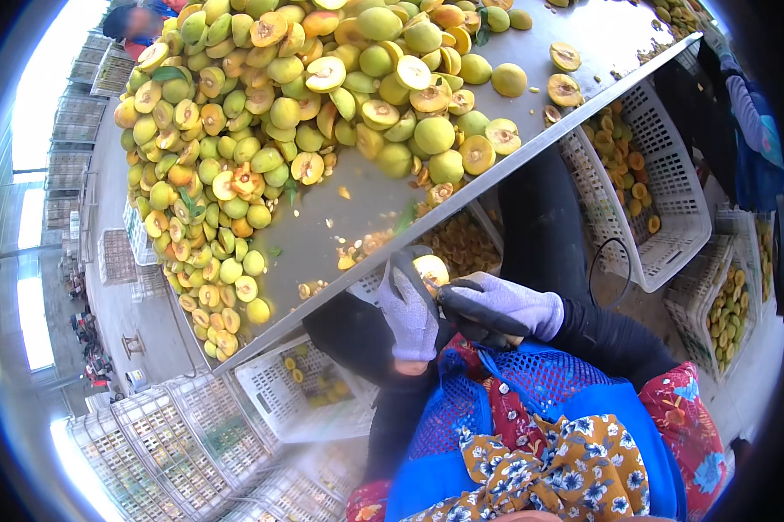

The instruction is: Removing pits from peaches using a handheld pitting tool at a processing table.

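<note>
My left hand [408, 306], in a pale purple glove with dark grey fingers, holds a halved yellow stone fruit [431, 270], its cut face partly showing. Close beside it, my right hand [503, 306] wears a matching glove. Its fingers are curled, almost touching the fruit half; a small tan bit shows below them, too hidden to name. Both hands are over my lap, just off the metal table's edge [487, 178]. A large heap of yellow-green stone fruit [235, 139], whole and halved, covers much of the tabletop. Loose pits and scraps [366, 248] lie near the edge.
Under the table edge sits a container of brownish pits or scraps [466, 244]. White plastic crates with fruit halves stand at right [670, 235] and lower left [266, 383]. More crates [157, 435] are stacked at left. Other people [757, 130] are at the far right and upper left.
</note>
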Tool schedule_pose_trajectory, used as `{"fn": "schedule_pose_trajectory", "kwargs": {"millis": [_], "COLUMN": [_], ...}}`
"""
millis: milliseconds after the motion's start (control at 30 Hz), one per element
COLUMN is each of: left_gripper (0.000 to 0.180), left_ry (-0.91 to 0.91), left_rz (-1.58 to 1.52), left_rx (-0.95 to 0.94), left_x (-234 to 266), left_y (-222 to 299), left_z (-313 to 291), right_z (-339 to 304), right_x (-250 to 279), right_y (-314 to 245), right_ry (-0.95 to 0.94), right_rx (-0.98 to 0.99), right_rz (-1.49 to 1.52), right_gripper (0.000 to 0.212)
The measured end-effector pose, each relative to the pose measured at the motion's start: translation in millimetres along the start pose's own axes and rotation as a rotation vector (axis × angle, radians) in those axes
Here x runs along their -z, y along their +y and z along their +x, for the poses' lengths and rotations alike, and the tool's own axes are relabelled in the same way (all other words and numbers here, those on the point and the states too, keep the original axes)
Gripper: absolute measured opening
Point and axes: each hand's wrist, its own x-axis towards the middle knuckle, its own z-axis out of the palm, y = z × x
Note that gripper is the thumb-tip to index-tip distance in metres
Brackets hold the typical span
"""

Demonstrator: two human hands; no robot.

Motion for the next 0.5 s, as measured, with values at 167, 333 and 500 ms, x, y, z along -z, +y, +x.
{"fn": "schedule_pose_trajectory", "kwargs": {"millis": [167,333,500], "left_gripper": [0.039,0.048,0.061], "left_ry": [-0.346,-0.094,0.006], "left_rz": [-0.244,-0.153,1.132], "left_rx": [-0.01,0.05,0.136], "left_x": [4.7,37.8,181.3], "left_y": [-13.2,-48.9,-9.0], "left_z": [6.8,7.0,-15.8], "right_z": [9.4,-12.1,18.6], "right_x": [6.4,-19.4,9.5], "right_y": [35.9,-2.7,34.3], "right_ry": [-0.539,-0.306,-0.096], "right_rx": [-0.257,-0.021,-0.2], "right_rz": [1.239,0.67,0.03], "right_gripper": [0.04,0.037,0.023]}}
